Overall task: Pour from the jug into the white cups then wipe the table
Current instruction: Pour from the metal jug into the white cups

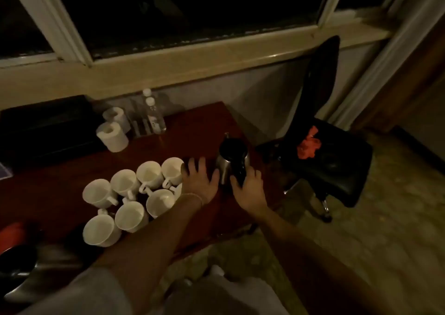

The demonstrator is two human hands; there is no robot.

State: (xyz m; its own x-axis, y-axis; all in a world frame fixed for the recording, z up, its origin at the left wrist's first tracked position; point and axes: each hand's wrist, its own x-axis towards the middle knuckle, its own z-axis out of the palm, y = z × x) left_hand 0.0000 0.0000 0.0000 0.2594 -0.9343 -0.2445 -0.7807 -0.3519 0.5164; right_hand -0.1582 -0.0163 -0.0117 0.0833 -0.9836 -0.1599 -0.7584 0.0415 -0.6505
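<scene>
The steel jug [231,164] stands near the desk [197,127] edge, right of the clustered white cups [125,182]. The right hand [248,188] grips its handle to lift; the left hand [199,180], fingers spread, hovers alongside to steady.

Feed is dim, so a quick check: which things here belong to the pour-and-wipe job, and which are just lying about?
For the job: steel jug, white cups, red cloth on the chair, wooden table.

Lying about: two tissue rolls, water bottles, black chair.
</scene>
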